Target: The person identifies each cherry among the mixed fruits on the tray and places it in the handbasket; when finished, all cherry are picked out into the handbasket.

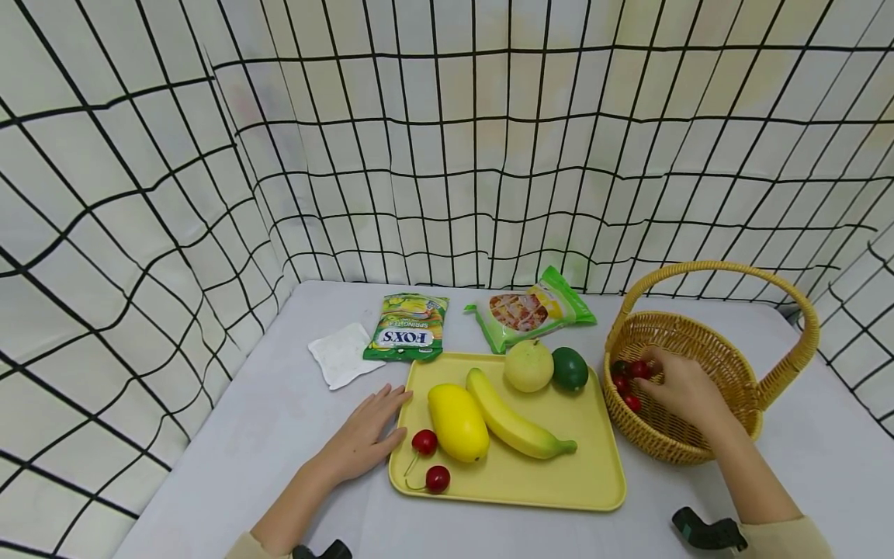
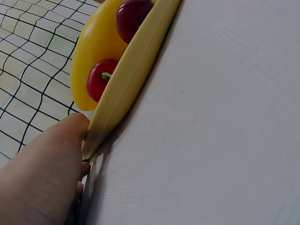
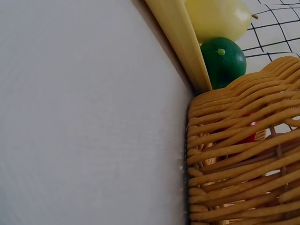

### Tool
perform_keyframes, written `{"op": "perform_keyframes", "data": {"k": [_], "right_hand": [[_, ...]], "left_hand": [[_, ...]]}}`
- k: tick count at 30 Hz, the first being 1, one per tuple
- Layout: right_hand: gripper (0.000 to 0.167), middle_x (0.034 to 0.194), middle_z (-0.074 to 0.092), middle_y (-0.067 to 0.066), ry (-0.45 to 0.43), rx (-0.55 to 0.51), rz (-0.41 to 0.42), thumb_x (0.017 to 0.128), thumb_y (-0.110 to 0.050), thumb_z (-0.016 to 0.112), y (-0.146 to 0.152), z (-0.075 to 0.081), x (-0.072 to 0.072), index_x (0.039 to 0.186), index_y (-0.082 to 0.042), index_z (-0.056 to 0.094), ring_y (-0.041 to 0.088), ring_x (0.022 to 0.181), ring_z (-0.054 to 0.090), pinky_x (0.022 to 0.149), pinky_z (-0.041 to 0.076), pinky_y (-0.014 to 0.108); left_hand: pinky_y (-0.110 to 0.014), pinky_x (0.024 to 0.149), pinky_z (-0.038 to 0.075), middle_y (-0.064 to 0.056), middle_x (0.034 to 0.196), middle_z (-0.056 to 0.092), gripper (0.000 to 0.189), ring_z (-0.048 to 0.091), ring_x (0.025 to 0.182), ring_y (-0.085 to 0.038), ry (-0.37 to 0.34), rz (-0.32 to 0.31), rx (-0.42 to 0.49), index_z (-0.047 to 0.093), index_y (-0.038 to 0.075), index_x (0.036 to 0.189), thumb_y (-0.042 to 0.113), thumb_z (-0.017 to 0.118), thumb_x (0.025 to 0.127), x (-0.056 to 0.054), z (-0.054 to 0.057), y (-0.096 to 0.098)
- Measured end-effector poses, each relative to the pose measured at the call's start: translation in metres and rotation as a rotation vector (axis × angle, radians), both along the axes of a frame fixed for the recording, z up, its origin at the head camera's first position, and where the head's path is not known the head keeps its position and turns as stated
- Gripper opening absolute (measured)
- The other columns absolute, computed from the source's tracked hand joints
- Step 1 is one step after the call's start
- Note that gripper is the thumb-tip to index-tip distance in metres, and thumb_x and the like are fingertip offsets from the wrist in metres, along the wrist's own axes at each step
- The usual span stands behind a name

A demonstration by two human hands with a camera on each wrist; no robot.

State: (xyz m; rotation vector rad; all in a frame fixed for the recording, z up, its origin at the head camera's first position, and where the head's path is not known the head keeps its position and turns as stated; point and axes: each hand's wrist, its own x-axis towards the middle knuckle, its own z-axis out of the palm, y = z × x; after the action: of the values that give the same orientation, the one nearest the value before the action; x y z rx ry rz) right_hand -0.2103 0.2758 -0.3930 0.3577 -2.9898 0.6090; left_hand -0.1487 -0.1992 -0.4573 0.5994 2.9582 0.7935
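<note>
My right hand (image 1: 680, 388) reaches into a wicker basket (image 1: 680, 450) with a tall handle, finger and thumb pinching a small red fruit (image 1: 639, 369). More small red fruits (image 1: 632, 402) lie beside it, along the basket's left wall, with a dark green one. The basket weave hides most of this in the right wrist view. My left hand (image 1: 366, 435) rests with spread fingers at the left edge of a yellow tray (image 1: 517, 497). Two red cherries (image 1: 437, 479), a yellow mango (image 1: 457, 423), a banana (image 1: 520, 419), a pale round fruit (image 1: 528, 366) and a green lime (image 3: 224, 62) lie on the tray.
Behind the tray lie a green FOX'S candy bag (image 1: 407, 328), a white square packet (image 1: 344, 355) and a green-and-white snack bag (image 1: 527, 309). A black wire grid with white cloth behind it encloses the white table (image 1: 251, 419) at the back and sides.
</note>
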Motion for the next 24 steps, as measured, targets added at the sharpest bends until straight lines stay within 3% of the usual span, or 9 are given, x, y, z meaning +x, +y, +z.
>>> {"op": "perform_keyframes", "data": {"k": [24], "right_hand": [[0.037, 0.092, 0.063, 0.019, -0.078, 0.0, -0.004, 0.08, -0.016, 0.068, 0.0001, -0.0099, 0.0004, 0.111, 0.003, 0.056, 0.035, 0.083, 0.059, 0.06, 0.049, 0.041]], "left_hand": [[-0.043, 0.111, 0.012, -0.004, 0.146, 0.031, 0.055, 0.017, 0.137, -0.023, 0.015, -0.021, 0.01, 0.036, 0.016, 0.141, 0.036, 0.052, 0.092, 0.0011, 0.0014, -0.0003]]}}
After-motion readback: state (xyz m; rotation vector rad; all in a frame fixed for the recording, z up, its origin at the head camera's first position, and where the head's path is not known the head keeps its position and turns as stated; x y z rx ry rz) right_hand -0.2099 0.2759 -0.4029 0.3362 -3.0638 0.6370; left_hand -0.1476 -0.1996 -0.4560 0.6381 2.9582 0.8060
